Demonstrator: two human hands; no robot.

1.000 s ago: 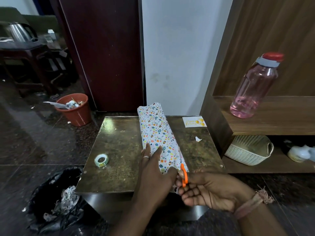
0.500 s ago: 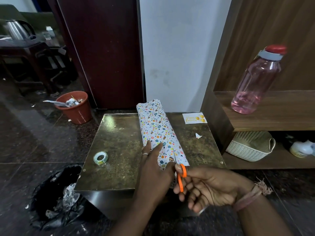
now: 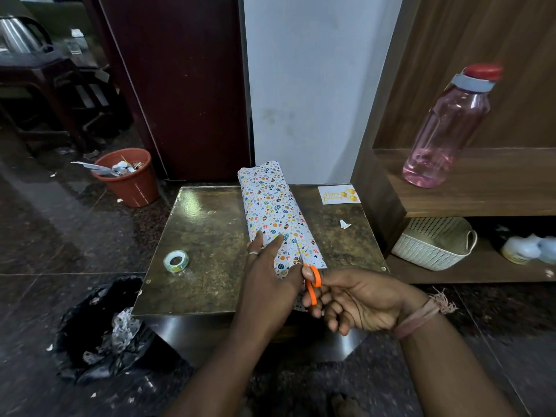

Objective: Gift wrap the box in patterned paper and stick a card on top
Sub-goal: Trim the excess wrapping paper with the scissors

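A long box wrapped in white patterned paper point(image 3: 272, 206) lies lengthwise on the small brass-topped table point(image 3: 210, 257). My left hand point(image 3: 267, 275) rests flat on the near end of the paper, fingers straight. My right hand point(image 3: 352, 299) grips orange-handled scissors point(image 3: 312, 281) whose blades sit in a slit cut into the paper's near end. A small birthday card point(image 3: 338, 194) lies at the table's far right corner. A roll of clear tape point(image 3: 176, 261) sits on the left part of the table.
A paper scrap point(image 3: 344, 224) lies near the right edge. A black rubbish bag point(image 3: 102, 329) sits on the floor at front left, an orange bin point(image 3: 128, 176) behind it. On the right, a shelf holds a pink bottle point(image 3: 448, 127), with a white basket point(image 3: 436, 242) below.
The scissors have moved further into the near end of the paper, and the slit now runs a little way up it. My left hand stays pressed on the paper.
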